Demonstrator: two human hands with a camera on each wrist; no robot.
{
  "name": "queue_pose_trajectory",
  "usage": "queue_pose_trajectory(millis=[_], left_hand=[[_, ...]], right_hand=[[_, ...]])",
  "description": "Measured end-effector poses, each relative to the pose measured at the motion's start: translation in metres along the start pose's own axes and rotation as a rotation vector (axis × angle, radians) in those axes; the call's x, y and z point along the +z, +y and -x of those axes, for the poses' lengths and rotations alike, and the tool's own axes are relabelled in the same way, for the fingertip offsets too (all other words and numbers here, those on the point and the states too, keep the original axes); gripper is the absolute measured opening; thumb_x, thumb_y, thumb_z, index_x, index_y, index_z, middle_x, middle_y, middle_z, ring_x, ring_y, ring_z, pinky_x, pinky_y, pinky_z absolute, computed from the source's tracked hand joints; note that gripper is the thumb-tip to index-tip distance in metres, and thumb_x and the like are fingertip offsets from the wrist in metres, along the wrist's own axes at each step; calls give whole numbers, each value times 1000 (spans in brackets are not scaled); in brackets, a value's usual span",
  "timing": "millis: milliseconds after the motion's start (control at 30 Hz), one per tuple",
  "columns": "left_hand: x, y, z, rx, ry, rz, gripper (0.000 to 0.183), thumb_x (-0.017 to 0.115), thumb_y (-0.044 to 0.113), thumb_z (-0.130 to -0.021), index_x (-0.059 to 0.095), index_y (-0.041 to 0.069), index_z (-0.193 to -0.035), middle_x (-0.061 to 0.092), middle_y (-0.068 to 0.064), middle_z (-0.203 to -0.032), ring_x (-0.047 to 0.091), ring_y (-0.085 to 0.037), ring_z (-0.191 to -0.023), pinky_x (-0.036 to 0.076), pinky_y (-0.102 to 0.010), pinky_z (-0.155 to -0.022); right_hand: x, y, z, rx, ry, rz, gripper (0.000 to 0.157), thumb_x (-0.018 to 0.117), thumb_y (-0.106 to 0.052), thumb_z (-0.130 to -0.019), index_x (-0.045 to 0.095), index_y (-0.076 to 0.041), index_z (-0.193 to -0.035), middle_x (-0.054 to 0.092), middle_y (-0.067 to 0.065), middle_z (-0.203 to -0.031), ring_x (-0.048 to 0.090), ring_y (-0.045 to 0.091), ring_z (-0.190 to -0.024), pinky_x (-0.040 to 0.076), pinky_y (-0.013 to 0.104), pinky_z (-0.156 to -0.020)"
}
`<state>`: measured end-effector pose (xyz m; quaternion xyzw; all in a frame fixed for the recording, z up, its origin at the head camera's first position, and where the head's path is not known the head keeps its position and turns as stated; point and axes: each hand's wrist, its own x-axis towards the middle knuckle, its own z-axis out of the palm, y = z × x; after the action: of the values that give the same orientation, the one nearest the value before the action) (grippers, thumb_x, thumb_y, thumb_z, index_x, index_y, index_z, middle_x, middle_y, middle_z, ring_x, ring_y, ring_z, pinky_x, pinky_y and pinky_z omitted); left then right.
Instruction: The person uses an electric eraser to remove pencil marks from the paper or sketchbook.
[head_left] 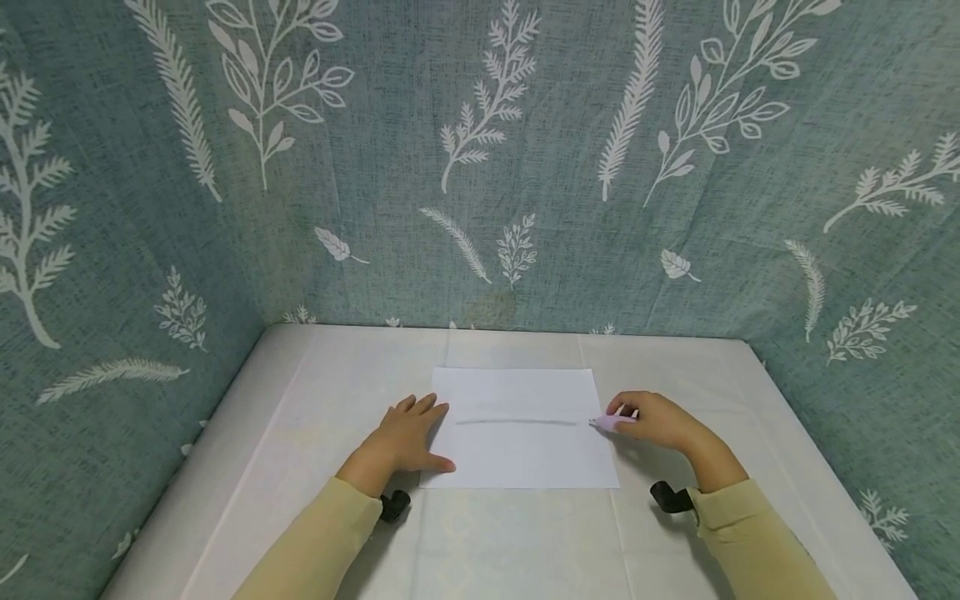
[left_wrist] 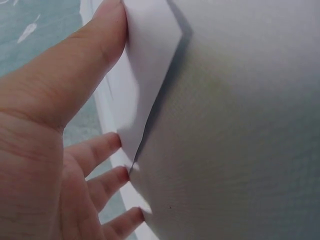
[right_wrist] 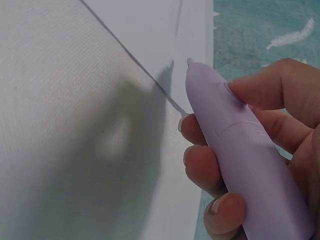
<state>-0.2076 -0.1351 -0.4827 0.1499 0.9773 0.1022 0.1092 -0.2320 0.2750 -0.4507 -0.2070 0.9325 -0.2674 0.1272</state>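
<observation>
A sheet of white paper (head_left: 517,458) lies flat for the most part on the white-covered worktop (head_left: 525,550), its long sides running left to right in front of the person. Across its middle runs a thin grey line (head_left: 517,422), roughly level, which stops short of both side edges. The left hand (head_left: 405,435) rests at the paper's left edge with its fingers (left_wrist: 105,192) straight and spread; the thumb lies on the sheet near the lower left corner, and in the left wrist view the edge beside it stands slightly off the surface, throwing a narrow shadow. The right hand (head_left: 663,422) grips a thick lilac pen (right_wrist: 245,150), fingers curled round its barrel, with the small tip pointing left over the paper's right edge, about in line with the grey stroke; whether that tip touches the sheet is hard to tell. The shadow of hand and pen falls on the worktop beside the paper. Pale yellow sleeves (head_left: 315,542) cover both forearms, and a small black fitting (head_left: 671,497) shows below each cuff. Green-blue fabric (head_left: 390,167) printed with white leaves and sprigs rises behind the worktop and along both sides.
</observation>
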Motion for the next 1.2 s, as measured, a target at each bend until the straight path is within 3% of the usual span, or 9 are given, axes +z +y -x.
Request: queue_pose_trajectory(millis=[1200], left_hand=[[-1, 0, 1, -3, -11, 14, 103, 71, 67, -61, 34, 18, -144, 23, -8, -151, 16, -39, -136, 16, -60, -105]], right_hand=[[1, -1, -6, -70, -33, 46, 15, 64, -12, -81, 64, -16, -95, 58, -6, -82, 49, 12, -68, 42, 26, -61]])
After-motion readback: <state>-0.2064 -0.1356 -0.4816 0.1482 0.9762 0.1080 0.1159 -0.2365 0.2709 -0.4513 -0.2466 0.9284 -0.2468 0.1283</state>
